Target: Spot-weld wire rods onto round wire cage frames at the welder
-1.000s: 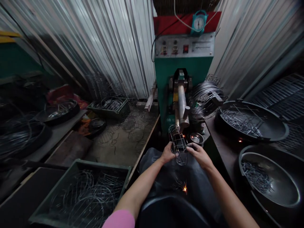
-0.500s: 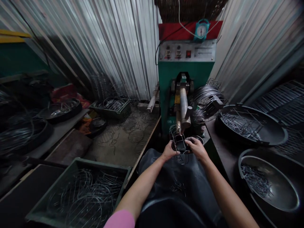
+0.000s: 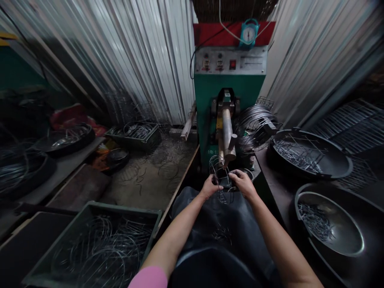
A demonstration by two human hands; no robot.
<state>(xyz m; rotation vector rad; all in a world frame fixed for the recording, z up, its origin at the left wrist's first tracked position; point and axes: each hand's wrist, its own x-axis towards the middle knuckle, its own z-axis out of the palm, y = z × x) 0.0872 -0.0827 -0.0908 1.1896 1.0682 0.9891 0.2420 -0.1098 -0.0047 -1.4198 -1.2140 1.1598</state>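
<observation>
Between my hands is a small wire frame (image 3: 221, 197) with curved and straight wires, raised to the tip of the green welding machine (image 3: 205, 104). My left hand (image 3: 210, 187) grips its left side, fingers closed round the wires. On the other side my right hand (image 3: 242, 182) pinches the frame's right edge between thumb and fingers. The machine's metal electrode arm (image 3: 227, 128) comes down just above the frame; whether they touch I cannot tell. Short wire pieces (image 3: 222, 233) lie on the dark apron (image 3: 240, 252) over my lap.
To the right stand a black pan (image 3: 339, 168) and a metal bowl (image 3: 349, 236) of short wires. A wire coil (image 3: 255, 130) hangs beside the machine. At left is a green crate (image 3: 87, 210) of wire parts; a wooden edge (image 3: 174, 196) runs beside my legs.
The view has shifted slightly, so the machine and pans appear a little further left and higher. Both hands stay on the wire frame under the electrode.
</observation>
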